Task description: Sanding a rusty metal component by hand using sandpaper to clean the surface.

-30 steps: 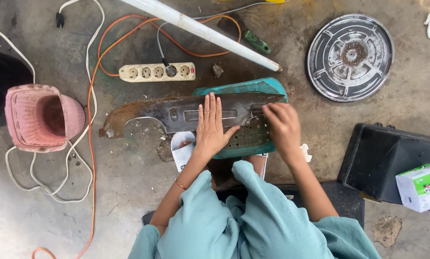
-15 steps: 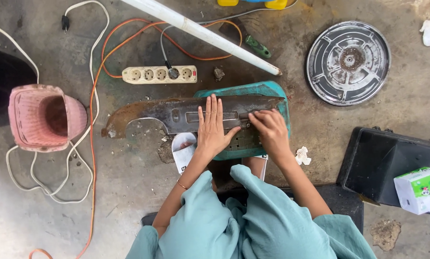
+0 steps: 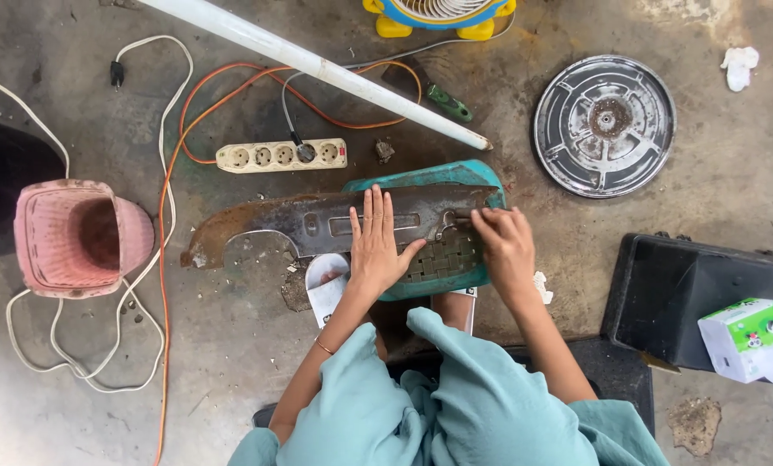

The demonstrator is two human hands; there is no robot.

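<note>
Rusty metal cover (image 3: 317,226) lies across teal stool (image 3: 481,274) on floor. Left hand (image 3: 378,246) spread flat, pressing it down. Right hand (image 3: 504,248) fingers curled at its right end, grip unclear. Rust mostly remains, cleaning looks early.

Soft, even daylight fills the scene, bright without harsh glare. Shadows are faint and short, pooling just under the white pipe (image 3: 317,67) and the black tray (image 3: 706,302). Focus is sharp throughout, with slight wide-angle bending toward the edges.
</note>
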